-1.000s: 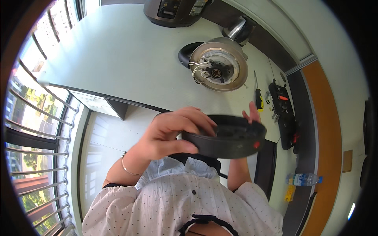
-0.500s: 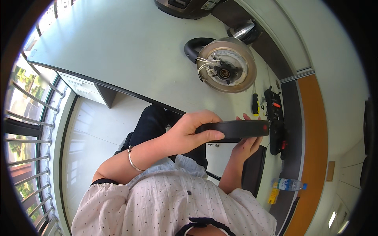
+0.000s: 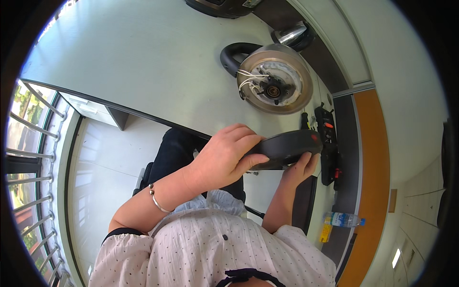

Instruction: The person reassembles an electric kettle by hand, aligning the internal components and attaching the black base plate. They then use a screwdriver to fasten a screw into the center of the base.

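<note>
Held above the near edge of the desk is a black, round, shallow kettle base [image 3: 288, 145] with a red spot on its side wall. My left hand [image 3: 222, 155] grips its left end, thumb on the near side and fingers over the far side. Under the right end, my right hand [image 3: 302, 168] is closed on the rim, some of its fingers hidden behind it. Beyond the hands, an overturned metal kettle [image 3: 247, 102] with a black handle shows its opened underside, with white wires and a dark round connector.
A screwdriver [image 3: 305, 118] lies partly hidden behind the base, beside a black tool case [image 3: 328, 165] with red-handled pieces. Farther back stand a shiny metal vessel [image 3: 290, 35] and a dark appliance [image 3: 222, 7]. A plastic bottle [image 3: 344, 219] and a yellow item [image 3: 325, 233] are at right.
Both hands have raised the black base slightly away from me and tilted it, so more of its near face shows. The whole view has shifted a little; the kettle stays put.
</note>
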Demonstrator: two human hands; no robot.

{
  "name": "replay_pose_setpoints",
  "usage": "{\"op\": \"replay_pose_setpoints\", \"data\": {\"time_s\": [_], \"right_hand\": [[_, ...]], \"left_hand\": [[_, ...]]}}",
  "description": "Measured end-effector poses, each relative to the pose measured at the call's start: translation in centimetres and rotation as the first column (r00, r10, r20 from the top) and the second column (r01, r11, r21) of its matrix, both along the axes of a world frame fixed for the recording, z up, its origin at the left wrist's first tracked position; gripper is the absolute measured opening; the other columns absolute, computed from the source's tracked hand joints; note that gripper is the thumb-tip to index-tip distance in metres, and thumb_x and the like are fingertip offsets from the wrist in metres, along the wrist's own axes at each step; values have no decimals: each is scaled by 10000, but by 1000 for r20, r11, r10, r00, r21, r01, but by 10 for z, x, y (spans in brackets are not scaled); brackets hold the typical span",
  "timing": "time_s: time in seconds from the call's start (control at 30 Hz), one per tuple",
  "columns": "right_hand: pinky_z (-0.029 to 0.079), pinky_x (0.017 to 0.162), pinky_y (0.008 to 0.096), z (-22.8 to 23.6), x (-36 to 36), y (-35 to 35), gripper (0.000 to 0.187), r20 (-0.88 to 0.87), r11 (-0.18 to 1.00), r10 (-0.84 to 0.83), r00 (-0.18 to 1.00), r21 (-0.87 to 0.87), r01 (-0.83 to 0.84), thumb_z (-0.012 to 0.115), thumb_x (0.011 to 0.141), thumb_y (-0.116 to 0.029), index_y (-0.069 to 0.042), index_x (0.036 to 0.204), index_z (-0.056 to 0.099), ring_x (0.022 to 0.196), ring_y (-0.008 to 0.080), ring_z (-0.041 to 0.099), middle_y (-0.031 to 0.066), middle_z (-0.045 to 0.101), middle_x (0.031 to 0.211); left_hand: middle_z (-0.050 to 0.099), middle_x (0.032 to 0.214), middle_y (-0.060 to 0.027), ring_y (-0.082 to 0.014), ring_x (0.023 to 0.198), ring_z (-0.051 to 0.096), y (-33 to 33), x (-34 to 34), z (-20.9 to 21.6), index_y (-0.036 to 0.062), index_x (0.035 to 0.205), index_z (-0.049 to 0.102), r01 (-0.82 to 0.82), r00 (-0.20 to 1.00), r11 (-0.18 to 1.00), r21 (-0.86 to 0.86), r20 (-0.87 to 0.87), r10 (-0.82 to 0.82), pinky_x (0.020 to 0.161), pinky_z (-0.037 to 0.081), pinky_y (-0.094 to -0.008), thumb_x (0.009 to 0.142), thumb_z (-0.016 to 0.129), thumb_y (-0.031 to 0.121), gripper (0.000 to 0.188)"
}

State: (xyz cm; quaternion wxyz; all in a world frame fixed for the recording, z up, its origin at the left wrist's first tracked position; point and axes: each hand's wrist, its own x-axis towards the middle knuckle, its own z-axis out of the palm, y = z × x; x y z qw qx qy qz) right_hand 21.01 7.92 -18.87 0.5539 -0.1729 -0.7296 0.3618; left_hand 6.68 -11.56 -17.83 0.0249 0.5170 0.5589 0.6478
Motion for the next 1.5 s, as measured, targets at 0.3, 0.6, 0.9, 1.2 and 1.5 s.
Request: {"op": "replay_pose_setpoints", "data": {"time_s": [0.3, 0.6, 0.9, 1.2, 1.5], "right_hand": [[430, 409, 280, -10, -7, 16, 414, -53, 882, 147, 988, -445, -156, 568, 913, -388, -8, 1070, 516, 527, 163, 549, 84, 601, 781], [383, 356, 264, 0, -20, 12, 379, -139, 837, 108, 984, -521, -166, 554, 915, -413, -41, 931, 483, 442, 150, 496, 70, 519, 585], [399, 370, 252, 0, -22, 9, 411, -110, 855, 82, 991, -503, -126, 528, 920, -442, -33, 891, 497, 436, 131, 489, 47, 512, 583], [397, 381, 249, -2, -22, 15, 427, -85, 866, 90, 992, -485, -120, 501, 927, -460, -34, 889, 514, 453, 122, 483, 40, 511, 600], [397, 375, 248, 1, -23, 10, 359, -177, 820, 88, 980, -546, -172, 497, 943, -405, -47, 923, 506, 462, 131, 496, 46, 523, 619]], "left_hand": [[604, 921, -159, -328, 867, 570, 4, -17, -11, -30, 919, 622, -73, 997, 995, -74, -47, 69, 772, 472, -399, 806, 673, 221, 280], [594, 682, -118, -319, 659, 554, 9, -55, -14, 9, 727, 634, -389, 920, 921, 23, 56, 388, 638, 428, -395, 806, 670, 172, 185], [605, 677, -137, -281, 595, 553, 11, -71, -14, -14, 782, 669, -296, 896, 953, -62, 327, 299, 538, 426, -357, 828, 668, 185, 205], [622, 703, -138, -271, 588, 556, 10, -73, -14, -16, 795, 674, -273, 889, 958, -86, 358, 286, 545, 435, -345, 820, 670, 168, 186], [636, 737, -129, -256, 601, 567, 11, -72, -13, -15, 806, 672, -251, 900, 959, -131, 333, 281, 541, 427, -337, 810, 679, 146, 161]]}}
